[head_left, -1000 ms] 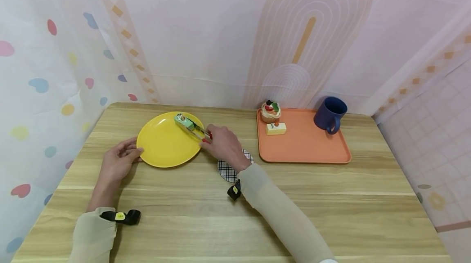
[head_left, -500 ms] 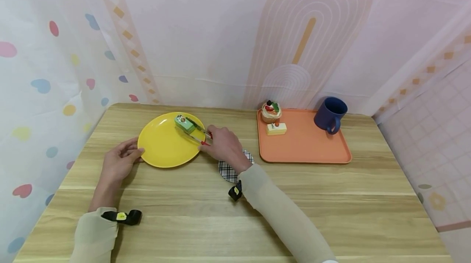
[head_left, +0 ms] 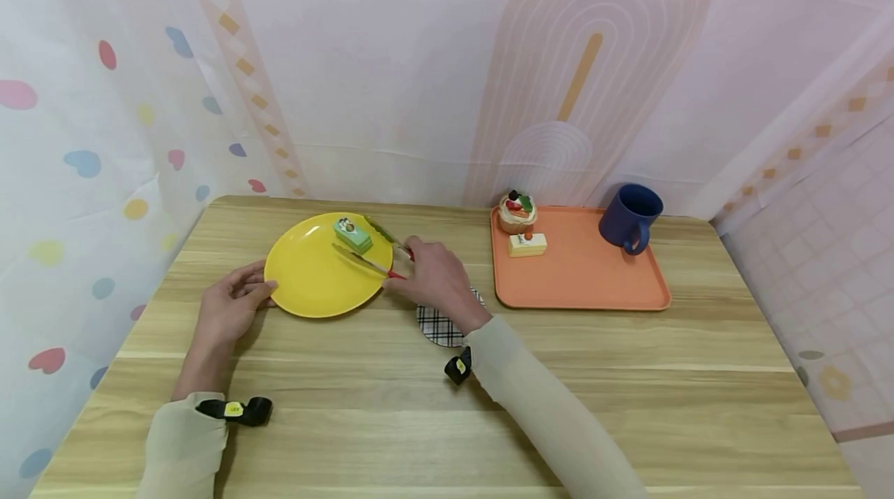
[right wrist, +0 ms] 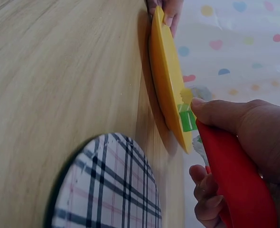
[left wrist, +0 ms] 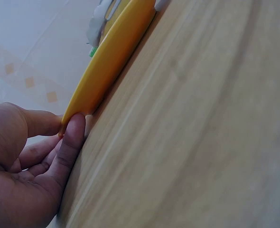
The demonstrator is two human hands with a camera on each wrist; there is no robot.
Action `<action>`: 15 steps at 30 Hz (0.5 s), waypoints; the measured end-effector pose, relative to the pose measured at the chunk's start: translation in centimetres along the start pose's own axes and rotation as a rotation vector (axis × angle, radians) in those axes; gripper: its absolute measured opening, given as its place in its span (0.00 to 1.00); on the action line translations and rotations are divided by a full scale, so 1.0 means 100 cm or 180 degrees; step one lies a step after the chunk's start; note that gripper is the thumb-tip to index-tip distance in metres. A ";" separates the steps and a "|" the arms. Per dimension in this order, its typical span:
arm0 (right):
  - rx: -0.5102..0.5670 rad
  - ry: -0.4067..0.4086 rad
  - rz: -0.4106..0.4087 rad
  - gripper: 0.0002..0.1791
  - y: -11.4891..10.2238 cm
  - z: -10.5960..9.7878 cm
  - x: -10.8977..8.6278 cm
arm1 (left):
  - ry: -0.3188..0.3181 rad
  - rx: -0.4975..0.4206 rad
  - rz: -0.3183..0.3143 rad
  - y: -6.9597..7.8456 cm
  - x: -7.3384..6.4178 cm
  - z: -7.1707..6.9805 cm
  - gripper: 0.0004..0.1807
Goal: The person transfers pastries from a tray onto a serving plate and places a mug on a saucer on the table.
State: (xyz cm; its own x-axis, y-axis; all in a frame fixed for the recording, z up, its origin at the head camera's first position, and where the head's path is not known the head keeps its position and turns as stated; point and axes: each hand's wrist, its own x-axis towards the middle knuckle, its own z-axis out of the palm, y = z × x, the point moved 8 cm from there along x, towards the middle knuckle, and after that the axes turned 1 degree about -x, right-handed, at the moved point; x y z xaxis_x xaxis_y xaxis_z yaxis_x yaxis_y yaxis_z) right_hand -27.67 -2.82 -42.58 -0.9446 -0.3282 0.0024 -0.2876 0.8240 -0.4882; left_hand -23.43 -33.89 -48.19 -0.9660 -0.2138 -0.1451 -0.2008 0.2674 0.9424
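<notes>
Green cake slice (head_left: 352,236) rests near the back right edge of the yellow plate (head_left: 310,282), toward the back left corner of the table (head_left: 349,414). I have the right hand (head_left: 440,274) gripping the tongs (right wrist: 239,175) by their red handles, arms spread either side of the slice. My left hand (head_left: 230,305) pinches the plate's left rim. Between plate and tray (head_left: 580,282) I see a plaid mat (head_left: 436,327), partly hidden. On that orange tray, a cupcake (head_left: 517,215) sits at the back left corner, a cream slice (head_left: 527,246) just in front, a blue mug (head_left: 626,216) at the back right
</notes>
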 end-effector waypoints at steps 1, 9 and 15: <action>0.0023 0.0009 0.0010 0.33 0.001 -0.001 0.000 | 0.0002 0.0006 0.0002 0.000 0.000 0.000 0.31; 0.0084 0.0093 0.0056 0.35 0.005 -0.008 -0.006 | -0.0003 -0.0005 0.0004 0.001 0.000 0.000 0.32; 0.0161 0.0110 0.0132 0.37 0.008 -0.013 -0.012 | -0.0009 -0.0013 -0.0001 0.001 0.000 0.000 0.31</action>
State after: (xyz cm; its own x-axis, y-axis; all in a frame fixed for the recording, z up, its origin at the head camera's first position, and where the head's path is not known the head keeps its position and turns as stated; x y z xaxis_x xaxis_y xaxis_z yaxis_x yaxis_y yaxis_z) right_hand -27.01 -1.12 -41.83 -0.9607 -0.2775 0.0111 -0.2406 0.8118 -0.5320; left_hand -23.45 -33.89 -48.14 -0.9664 -0.2114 -0.1462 -0.2004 0.2634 0.9437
